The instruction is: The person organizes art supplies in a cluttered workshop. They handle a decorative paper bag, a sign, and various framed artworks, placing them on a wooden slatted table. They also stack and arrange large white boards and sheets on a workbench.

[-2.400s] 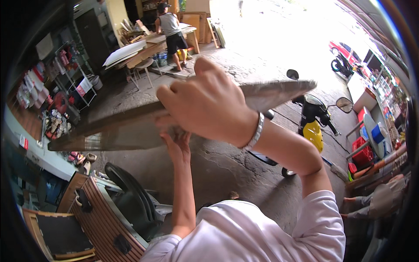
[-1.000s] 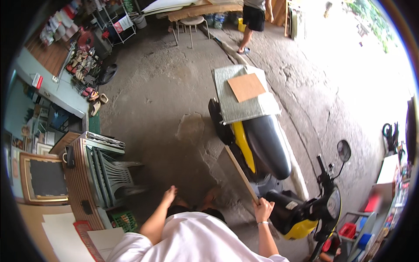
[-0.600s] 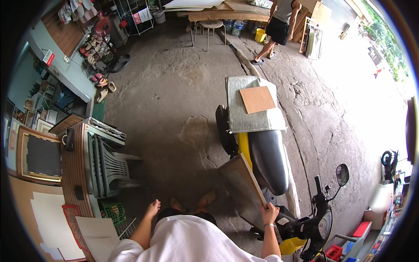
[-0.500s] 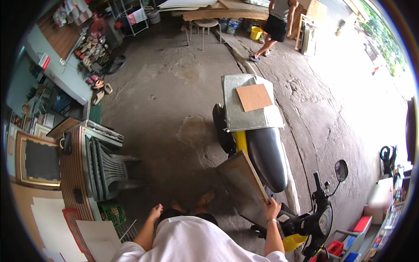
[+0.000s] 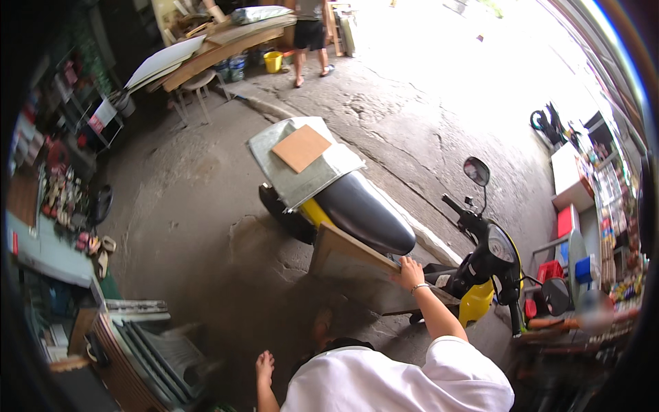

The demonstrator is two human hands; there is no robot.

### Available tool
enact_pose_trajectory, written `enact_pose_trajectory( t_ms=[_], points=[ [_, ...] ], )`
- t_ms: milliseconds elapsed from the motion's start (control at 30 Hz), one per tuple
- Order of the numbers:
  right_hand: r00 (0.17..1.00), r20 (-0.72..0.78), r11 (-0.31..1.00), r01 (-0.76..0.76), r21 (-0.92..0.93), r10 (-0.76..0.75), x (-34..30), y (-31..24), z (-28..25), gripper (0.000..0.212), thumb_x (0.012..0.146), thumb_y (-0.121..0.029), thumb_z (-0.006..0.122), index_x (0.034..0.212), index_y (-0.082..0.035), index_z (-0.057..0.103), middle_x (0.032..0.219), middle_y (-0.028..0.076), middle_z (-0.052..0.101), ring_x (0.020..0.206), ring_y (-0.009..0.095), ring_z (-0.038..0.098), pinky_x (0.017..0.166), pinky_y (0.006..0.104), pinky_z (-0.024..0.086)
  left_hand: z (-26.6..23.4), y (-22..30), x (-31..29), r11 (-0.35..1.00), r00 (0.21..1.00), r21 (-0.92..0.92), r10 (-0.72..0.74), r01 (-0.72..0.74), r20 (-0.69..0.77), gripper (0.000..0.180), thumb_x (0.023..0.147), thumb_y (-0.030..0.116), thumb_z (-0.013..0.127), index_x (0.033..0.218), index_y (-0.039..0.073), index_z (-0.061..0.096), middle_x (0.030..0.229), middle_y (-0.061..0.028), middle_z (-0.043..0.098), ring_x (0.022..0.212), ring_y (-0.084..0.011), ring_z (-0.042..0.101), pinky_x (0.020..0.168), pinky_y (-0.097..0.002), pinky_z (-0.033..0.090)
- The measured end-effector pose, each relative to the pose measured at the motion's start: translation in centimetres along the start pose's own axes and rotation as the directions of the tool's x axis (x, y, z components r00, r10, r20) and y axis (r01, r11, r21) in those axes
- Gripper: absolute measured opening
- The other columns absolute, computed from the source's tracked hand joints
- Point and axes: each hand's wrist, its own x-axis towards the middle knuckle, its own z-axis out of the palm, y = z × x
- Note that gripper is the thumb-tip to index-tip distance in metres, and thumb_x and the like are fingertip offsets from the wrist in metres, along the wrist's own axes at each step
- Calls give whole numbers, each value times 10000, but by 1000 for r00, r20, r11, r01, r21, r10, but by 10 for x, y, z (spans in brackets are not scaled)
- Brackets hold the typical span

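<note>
My right hand is closed over the top edge of a flat, wood-edged framed panel. The panel stands tilted beside a yellow and black motorbike, its greyish face toward me. Low at my left side hangs my left hand, its fingers loosely apart with nothing in them. A pale grey-green woven sack covers the bike's rear, and a brown square board lies on top of it.
Stacked grey-green plastic chairs stand at the lower left. Shoes crowd the left wall. Far off, a person is near a table piled with boards. Goods fill shelves on the right. A mirror juts from the handlebar.
My view has swung right, so the bike and sack appear farther left. My right hand still grips the panel's edge. The far person has turned and taken steps.
</note>
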Motion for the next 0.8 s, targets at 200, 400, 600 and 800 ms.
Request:
enact_pose_trajectory(
  t_ms=[200, 400, 600, 800],
  points=[
    [990, -125, 998, 67, 3, -66, -24, -32, -2, 715, 743, -331, 813, 1323, -82, 477, 1322, 158, 492, 1238, 358, 477, 1019, 471, 391, -32, -76, -30, 998, 995, -68, -18, 11, -101, 542, 999, 515, 500, 1337, 94, 544, 1306, -126, 618, 1181, -265, 606, 907, -405, 477],
    [907, -318, 949, 309, 61, -275, -82, -115, -21, 589, 827, -298, 734, 1311, -77, 482, 1345, 176, 470, 1254, 371, 454, 1044, 478, 366, -40, -198, -68, 947, 954, -297, -194, 121, -230, 515, 964, 526, 562, 1213, 78, 613, 1071, -79, 682, 879, -187, 649, 694, -334, 500],
    [606, -587, 572, 773, 275, -537, -100, -271, -92, 350, 915, -116, 637, 1239, -15, 554, 1253, 178, 579, 1184, 361, 521, 1030, 477, 391, -16, -293, -133, 950, 883, -292, -232, 114, -408, 592, 952, 508, 567, 1169, -35, 658, 1059, -170, 708, 975, -296, 666, 842, -414, 505],
    [-245, -959, -248, 947, -204, -144, -129, -479, -278, 403, 1032, -262, 428, 1209, 68, 576, 1240, 171, 624, 1075, 253, 618, 899, 344, 482, 20, -305, -192, 832, 781, -551, -386, 65, -490, 641, 948, 532, 542, 1254, -25, 624, 1263, -258, 624, 1176, -386, 602, 975, -449, 472]
  ],
)
